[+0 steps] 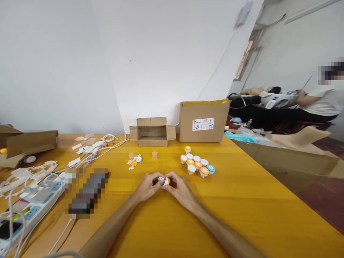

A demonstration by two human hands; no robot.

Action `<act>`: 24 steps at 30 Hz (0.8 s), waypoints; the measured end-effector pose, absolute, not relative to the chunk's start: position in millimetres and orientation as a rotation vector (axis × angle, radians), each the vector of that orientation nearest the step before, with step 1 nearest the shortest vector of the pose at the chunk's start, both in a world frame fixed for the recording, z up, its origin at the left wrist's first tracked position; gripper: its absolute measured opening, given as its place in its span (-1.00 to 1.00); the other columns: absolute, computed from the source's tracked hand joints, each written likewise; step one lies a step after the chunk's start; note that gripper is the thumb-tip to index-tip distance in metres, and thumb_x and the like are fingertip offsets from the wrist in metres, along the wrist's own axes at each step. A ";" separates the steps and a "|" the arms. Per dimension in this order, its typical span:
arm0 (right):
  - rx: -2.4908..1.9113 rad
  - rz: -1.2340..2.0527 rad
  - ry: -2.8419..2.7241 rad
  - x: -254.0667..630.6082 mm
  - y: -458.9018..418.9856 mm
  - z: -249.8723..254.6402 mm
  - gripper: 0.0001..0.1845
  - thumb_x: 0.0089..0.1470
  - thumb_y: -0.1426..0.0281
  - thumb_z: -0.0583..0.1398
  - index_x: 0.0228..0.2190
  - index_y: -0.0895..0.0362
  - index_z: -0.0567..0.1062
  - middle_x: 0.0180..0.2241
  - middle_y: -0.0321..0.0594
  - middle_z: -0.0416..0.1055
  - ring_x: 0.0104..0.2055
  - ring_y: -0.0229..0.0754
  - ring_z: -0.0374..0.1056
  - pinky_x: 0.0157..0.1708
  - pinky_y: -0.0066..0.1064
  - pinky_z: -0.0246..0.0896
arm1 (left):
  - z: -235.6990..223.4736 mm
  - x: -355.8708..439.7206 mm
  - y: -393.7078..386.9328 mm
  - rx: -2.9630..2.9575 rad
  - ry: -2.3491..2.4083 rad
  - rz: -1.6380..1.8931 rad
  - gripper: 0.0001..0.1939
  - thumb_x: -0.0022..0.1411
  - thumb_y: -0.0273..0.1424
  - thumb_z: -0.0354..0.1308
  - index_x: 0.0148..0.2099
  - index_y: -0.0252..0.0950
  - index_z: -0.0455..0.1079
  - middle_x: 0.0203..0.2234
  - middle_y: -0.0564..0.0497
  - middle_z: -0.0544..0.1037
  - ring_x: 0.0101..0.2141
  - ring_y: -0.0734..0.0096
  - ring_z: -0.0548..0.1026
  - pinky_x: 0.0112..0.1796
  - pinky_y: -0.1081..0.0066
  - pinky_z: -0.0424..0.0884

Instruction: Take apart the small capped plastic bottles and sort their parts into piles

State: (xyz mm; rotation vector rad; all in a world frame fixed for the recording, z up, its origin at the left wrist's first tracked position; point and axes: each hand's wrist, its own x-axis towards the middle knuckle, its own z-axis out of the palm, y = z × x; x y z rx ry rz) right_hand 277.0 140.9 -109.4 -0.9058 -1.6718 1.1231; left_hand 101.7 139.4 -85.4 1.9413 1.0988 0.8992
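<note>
My left hand [147, 186] and my right hand [181, 188] meet at the middle of the yellow table [242, 200], fingers pinched together round a small white and orange round part [165, 180]. Just beyond my right hand sits a cluster of several small round pieces with white, orange and teal tops [197, 164]. Beyond my left hand lie a few loose small parts [134, 161] and a tiny clear cup [154, 155].
A small open cardboard box [152, 132] and a larger box with a label [204, 121] stand at the table's far edge. White cables and a power strip [34, 200] crowd the left side. Another person [319, 102] sits at the far right.
</note>
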 end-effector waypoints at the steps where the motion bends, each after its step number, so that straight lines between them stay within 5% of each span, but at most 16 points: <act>1: -0.912 1.114 -1.675 277.0 140.7 -109.2 -0.82 0.00 0.27 0.28 -0.36 0.06 0.43 -0.36 -0.30 0.54 -0.32 -0.13 0.43 -0.28 -0.33 0.32 | -85.5 102.1 139.5 1.918 1.084 0.906 -0.65 0.26 -0.13 0.06 -0.29 -0.30 0.47 -0.51 0.06 0.48 -0.49 0.45 0.33 -0.40 0.49 0.25; 12: -0.978 1.000 -1.724 276.3 137.8 -105.4 -0.89 0.03 0.30 0.26 -0.36 0.04 0.46 -0.37 -0.32 0.53 -0.34 -0.15 0.40 -0.26 -0.33 0.31 | -88.5 105.8 141.1 1.693 0.997 0.972 -0.49 0.16 0.08 0.14 -0.33 -0.33 0.45 -0.50 0.03 0.48 -0.46 0.42 0.37 -0.38 0.45 0.30; 24: -1.041 0.900 -1.749 278.0 138.9 -107.3 -0.88 -0.01 0.34 0.29 -0.38 0.03 0.45 -0.40 -0.32 0.49 -0.31 -0.11 0.39 -0.23 -0.30 0.27 | -83.5 101.8 143.9 1.587 1.079 1.021 -0.61 0.17 -0.05 0.16 -0.35 -0.33 0.46 -0.65 0.15 0.31 -0.61 0.55 0.19 -0.52 0.50 0.16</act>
